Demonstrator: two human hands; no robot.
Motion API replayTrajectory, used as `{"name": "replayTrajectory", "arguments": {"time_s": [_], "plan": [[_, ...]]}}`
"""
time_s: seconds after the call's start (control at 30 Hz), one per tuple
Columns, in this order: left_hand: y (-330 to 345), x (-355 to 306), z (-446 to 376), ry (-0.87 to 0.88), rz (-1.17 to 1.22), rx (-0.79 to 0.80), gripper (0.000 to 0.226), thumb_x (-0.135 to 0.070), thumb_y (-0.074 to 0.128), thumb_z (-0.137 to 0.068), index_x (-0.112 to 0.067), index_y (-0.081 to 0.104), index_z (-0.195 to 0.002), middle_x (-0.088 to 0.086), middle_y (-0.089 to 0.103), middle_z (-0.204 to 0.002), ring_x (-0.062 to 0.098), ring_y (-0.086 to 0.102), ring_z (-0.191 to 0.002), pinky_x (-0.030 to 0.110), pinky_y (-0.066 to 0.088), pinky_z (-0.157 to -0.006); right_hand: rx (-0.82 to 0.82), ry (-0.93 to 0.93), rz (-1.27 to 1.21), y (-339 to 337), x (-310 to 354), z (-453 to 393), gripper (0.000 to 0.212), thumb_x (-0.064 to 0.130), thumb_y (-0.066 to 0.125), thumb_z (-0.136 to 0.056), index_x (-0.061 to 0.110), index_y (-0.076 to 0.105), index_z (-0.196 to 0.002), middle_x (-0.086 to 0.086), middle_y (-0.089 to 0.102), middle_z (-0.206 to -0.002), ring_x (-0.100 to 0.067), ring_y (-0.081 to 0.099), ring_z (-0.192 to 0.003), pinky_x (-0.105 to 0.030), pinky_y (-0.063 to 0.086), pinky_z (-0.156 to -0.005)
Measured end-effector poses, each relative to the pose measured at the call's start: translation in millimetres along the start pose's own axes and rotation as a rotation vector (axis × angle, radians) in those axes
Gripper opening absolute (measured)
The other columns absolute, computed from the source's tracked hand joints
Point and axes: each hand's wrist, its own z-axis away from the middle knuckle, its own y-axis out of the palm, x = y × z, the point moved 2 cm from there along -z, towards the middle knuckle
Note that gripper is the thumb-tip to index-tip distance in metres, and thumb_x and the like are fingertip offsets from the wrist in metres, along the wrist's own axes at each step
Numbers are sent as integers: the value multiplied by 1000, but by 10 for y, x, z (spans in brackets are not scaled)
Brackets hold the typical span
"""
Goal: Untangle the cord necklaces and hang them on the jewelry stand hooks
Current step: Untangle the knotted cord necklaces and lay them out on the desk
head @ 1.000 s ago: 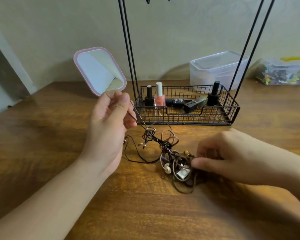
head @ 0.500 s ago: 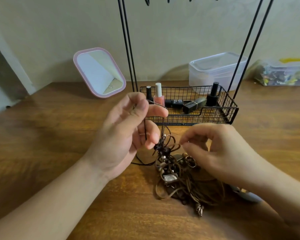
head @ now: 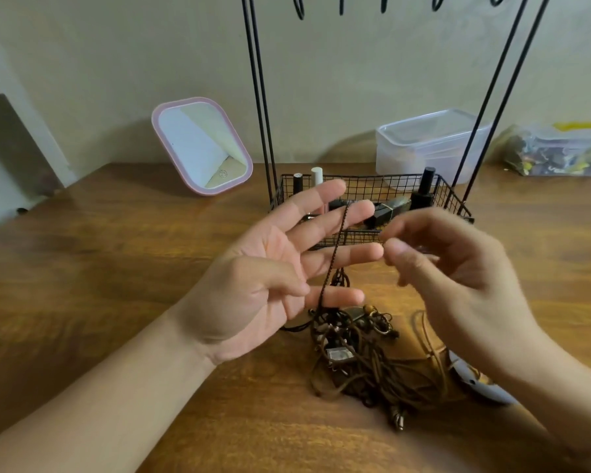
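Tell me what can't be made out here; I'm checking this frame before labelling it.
Head view only:
- Jewelry stand hooks: the top edge cuts them off.
- Right hand: motion-blurred, so its grip on the dark cord is unclear.
- Necklace pile: too knotted to count.
- Pale object at the pile's right: mostly behind the right wrist.
- Left hand: open, with the cord across its fingers.

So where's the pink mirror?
In the head view the pink mirror stands at the back left of the wooden table, leaning toward the wall, just left of the jewelry stand.
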Motion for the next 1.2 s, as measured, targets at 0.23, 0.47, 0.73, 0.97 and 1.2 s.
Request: {"name": "replayTrajectory", "arguments": {"time_s": [0.23,0.47,0.73,0.97,1.2], "plan": [[-83,-134,22,136,-1,-157,47,-12,73,-71,-15,65,-117,7,67,-102,18,58,-69,22,42,-50,523,115,403,170,-103,20,34,27,44,-103,39,52,-133,30,55,-110,9,44,-111,-14,38,-95],[-556,-204,42,-135,-521,-832,19,-2,51,-93,-11,67,-95,1,54,-73,9,45,-55,22,37,-44,716,105,744,-192,-159,-51,35,45,64,-89,49,57,-122,31,47,-115,5,42,-111,-27,44,-100],[-451,-125,14,-105,-1401,-689,22,-12,62,-91,-33,66,-93,-8,52,-75,2,47,-59,13,41,-54,838,155,789,-189,-35,-18,45,64,68,-75,58,45,-113,26,50,-98,6,50,-91,-20,48,-78],[-350,-147,45,-134,-1648,-392,29,-20,59,-90,-42,63,-108,-21,57,-90,-10,46,-86,17,34,-64,1120,251,755,-270,182,48,44,69,68,-73,55,46,-108,44,55,-94,10,55,-85,-19,48,-70],[-257,-193,44,22,-1567,-146,29,-9,70,-82,-38,66,-86,-20,59,-100,7,49,-112,15,36,-91,412,1,528,26,193,29,19,53,54,-84,40,66,-87,19,61,-72,5,58,-76,-14,41,-52]]}}
